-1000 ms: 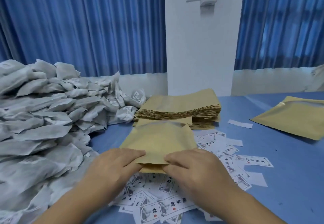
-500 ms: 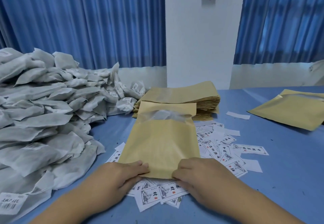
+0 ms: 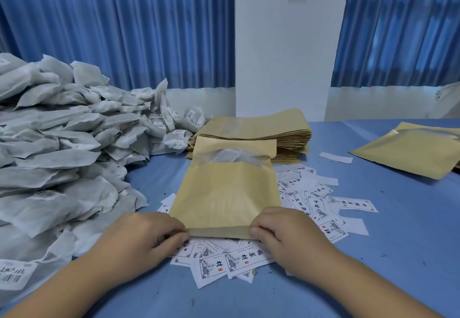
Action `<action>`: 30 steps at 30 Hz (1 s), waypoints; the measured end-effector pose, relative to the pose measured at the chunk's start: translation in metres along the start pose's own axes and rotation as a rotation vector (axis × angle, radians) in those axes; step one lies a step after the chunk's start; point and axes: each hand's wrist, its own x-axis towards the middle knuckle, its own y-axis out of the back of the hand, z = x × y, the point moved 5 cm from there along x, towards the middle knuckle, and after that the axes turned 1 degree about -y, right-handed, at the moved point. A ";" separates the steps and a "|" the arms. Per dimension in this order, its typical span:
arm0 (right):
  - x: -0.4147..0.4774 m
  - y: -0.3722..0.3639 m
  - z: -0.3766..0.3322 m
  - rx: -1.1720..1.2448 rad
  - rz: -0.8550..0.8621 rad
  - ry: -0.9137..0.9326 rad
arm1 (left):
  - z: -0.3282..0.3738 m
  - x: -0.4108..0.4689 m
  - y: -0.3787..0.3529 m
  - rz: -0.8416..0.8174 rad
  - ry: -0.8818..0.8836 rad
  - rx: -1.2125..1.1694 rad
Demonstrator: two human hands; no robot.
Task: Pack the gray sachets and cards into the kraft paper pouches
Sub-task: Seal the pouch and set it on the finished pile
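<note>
The pouch [image 3: 224, 193] lies on the cards [image 3: 321, 203], gripped at its near edge.
More cards spread right of the grip — the sachet heap [image 3: 62, 155] to its left, the pouch stack [image 3: 261, 128] behind, a lone pouch [image 3: 408, 151] well to the right.

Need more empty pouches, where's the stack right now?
Head view, centre: the stack sits just behind the nearest pouch, right of the sachet heap.

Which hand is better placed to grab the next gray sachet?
Probably the left hand: the sachet pile lies directly beside it, while the right hand sits across the pouch, over the cards. Both now pinch the pouch's near edge.
</note>
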 end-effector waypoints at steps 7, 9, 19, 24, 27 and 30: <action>0.001 0.012 0.001 0.116 0.096 0.009 | -0.010 0.012 0.012 0.089 -0.063 0.048; -0.002 0.020 -0.001 0.077 0.101 0.086 | -0.015 0.014 0.015 0.100 -0.074 -0.011; -0.006 0.036 -0.008 -0.187 0.277 0.245 | -0.019 0.009 0.009 0.163 -0.122 -0.013; -0.009 0.040 -0.008 -0.192 0.322 0.234 | -0.008 0.010 0.016 0.230 -0.209 0.070; -0.009 0.038 -0.012 -0.265 0.296 0.240 | -0.007 0.011 0.015 0.273 -0.218 0.129; -0.006 0.034 -0.018 -0.312 0.289 0.275 | -0.008 0.011 0.016 0.268 -0.198 0.147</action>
